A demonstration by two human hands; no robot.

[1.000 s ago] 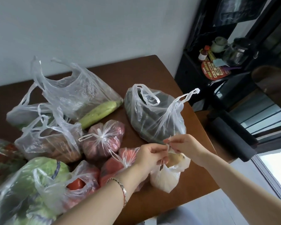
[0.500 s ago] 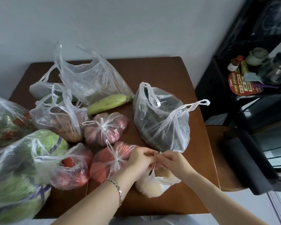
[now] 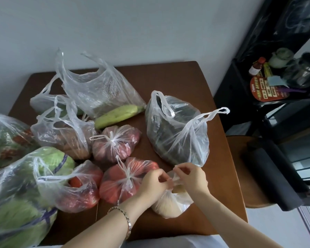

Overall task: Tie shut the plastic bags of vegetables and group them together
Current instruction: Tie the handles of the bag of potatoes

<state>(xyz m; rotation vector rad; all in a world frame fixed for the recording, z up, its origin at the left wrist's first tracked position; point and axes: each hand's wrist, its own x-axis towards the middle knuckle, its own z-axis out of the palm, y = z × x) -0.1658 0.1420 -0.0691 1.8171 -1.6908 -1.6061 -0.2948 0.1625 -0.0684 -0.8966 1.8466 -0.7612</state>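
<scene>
Small bag [image 3: 170, 203] of pale vegetables: one, directly under the fingers, near the table's [image 3: 168, 77] front edge. Left hand [image 3: 153, 183] and right hand [image 3: 191, 178] each pinch its top plastic.

Bags total: ten. Two are tied, the knotted red bag [image 3: 127, 179] just left of the fingers and the knotted pink bag [image 3: 115, 142] beyond it. The open dark bag [image 3: 175, 133] is just beyond the fingers.

Versus 0.5 s earlier: fingertips met then, now slightly apart.

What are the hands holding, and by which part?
Left hand and right hand each pinch the handle ends at the top of the small pale bag.
</scene>
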